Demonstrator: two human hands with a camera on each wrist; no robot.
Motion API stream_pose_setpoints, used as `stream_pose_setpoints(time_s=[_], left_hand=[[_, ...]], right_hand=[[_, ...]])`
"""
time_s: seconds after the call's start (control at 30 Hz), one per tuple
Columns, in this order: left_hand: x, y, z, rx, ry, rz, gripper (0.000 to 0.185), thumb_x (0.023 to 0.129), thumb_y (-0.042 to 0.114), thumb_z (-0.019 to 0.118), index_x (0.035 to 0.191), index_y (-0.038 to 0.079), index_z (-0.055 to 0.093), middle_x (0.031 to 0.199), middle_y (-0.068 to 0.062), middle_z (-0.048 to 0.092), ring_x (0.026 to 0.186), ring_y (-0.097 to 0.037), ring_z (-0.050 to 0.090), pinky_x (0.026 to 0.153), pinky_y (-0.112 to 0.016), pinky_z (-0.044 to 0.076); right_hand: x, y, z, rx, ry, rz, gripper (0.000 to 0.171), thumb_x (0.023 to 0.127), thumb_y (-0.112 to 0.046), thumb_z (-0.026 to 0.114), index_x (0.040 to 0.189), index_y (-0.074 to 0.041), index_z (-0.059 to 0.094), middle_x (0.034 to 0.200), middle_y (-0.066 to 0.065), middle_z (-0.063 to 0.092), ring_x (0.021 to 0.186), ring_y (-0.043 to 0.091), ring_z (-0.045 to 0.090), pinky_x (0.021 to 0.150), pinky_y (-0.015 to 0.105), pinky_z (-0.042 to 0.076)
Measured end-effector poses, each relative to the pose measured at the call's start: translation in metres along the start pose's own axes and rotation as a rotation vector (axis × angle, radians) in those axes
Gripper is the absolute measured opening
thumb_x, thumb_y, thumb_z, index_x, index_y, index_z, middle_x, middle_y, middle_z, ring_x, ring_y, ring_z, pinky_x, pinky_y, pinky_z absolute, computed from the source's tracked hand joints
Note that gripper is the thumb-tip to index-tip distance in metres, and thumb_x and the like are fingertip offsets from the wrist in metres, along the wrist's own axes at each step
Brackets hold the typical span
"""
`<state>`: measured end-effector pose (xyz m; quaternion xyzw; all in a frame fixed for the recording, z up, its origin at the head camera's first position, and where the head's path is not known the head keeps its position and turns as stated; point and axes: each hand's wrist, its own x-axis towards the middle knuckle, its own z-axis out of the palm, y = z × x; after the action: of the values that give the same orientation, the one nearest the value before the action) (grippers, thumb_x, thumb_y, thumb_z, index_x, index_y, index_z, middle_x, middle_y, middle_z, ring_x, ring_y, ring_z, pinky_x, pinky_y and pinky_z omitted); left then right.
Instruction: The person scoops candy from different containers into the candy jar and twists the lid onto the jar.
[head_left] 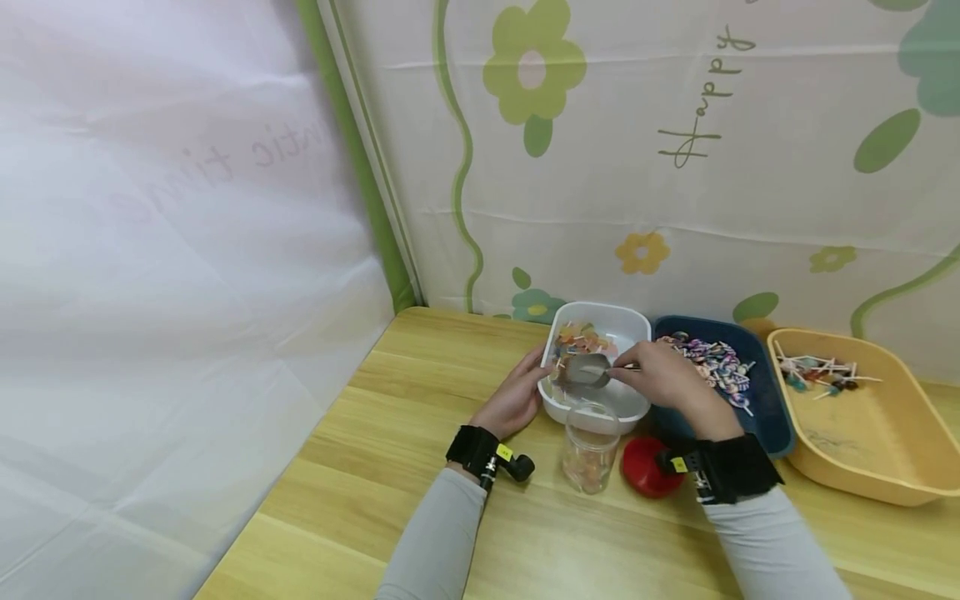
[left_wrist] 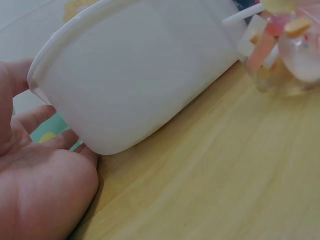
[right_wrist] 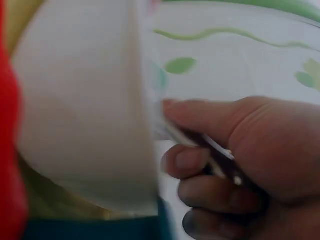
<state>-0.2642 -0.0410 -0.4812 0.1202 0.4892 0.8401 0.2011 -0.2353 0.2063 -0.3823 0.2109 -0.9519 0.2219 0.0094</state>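
Observation:
A white tub (head_left: 634, 404) with colourful sweets stands on the wooden table. My left hand (head_left: 517, 398) rests against the tub's left side, fingers on its wall; the left wrist view shows the palm (left_wrist: 40, 185) against the white tub (left_wrist: 135, 75). My right hand (head_left: 660, 377) grips the handle of a metal scoop (head_left: 583, 370), whose bowl sits over the tub. In the right wrist view the fingers (right_wrist: 200, 162) curl round the thin handle beside the tub (right_wrist: 80, 110). A clear jar (head_left: 590, 448) with some sweets stands in front of the tub, its red lid (head_left: 647, 467) lying beside it.
A dark blue tray (head_left: 772, 408) of wrapped sweets sits right of the tub, and a yellow tray (head_left: 862, 450) with lollipops further right. A flowered cloth hangs behind the table; white fabric hangs on the left. Bare wood lies in front and left.

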Motion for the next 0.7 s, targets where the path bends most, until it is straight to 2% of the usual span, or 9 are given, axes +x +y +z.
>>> stream_pose_setpoints(time_s=[0.13, 0.43, 0.6, 0.7], left_hand=[[-0.001, -0.001, -0.001, -0.004, 0.002, 0.000, 0.058, 0.109, 0.007, 0.042, 0.164, 0.016, 0.026, 0.170, -0.008, 0.017, 0.155, -0.023, 0.018, 0.127, -0.040, 0.018], [0.000, 0.000, -0.003, 0.006, -0.002, -0.004, 0.061, 0.108, 0.005, 0.043, 0.164, 0.017, 0.025, 0.170, -0.008, 0.017, 0.154, -0.023, 0.022, 0.126, -0.038, 0.021], [0.000, 0.001, -0.003, 0.005, -0.001, -0.007, 0.059, 0.108, 0.007, 0.045, 0.163, 0.017, 0.029, 0.170, -0.007, 0.019, 0.153, -0.019, 0.025, 0.126, -0.036, 0.022], [0.000, 0.001, -0.003, -0.004, 0.001, -0.011, 0.058, 0.108, 0.008, 0.046, 0.163, 0.017, 0.029, 0.170, -0.006, 0.020, 0.153, -0.018, 0.024, 0.126, -0.035, 0.022]], right_hand=[[0.004, 0.004, 0.010, 0.034, 0.020, -0.011, 0.017, 0.096, -0.021, 0.072, 0.096, -0.008, 0.082, 0.087, 0.003, 0.076, 0.070, 0.015, 0.058, 0.061, 0.032, 0.046], [0.003, 0.022, 0.010, 0.160, -0.003, -0.073, 0.017, 0.096, -0.017, 0.072, 0.100, -0.004, 0.082, 0.093, 0.007, 0.077, 0.080, 0.014, 0.065, 0.070, 0.032, 0.054], [-0.001, 0.028, 0.006, 0.273, -0.016, -0.129, 0.016, 0.096, -0.013, 0.072, 0.102, -0.002, 0.081, 0.094, 0.009, 0.078, 0.073, 0.010, 0.060, 0.064, 0.024, 0.051], [-0.003, 0.032, 0.005, 0.325, -0.024, -0.177, 0.015, 0.097, -0.011, 0.070, 0.103, -0.002, 0.081, 0.089, 0.008, 0.076, 0.067, 0.006, 0.054, 0.059, 0.022, 0.047]])
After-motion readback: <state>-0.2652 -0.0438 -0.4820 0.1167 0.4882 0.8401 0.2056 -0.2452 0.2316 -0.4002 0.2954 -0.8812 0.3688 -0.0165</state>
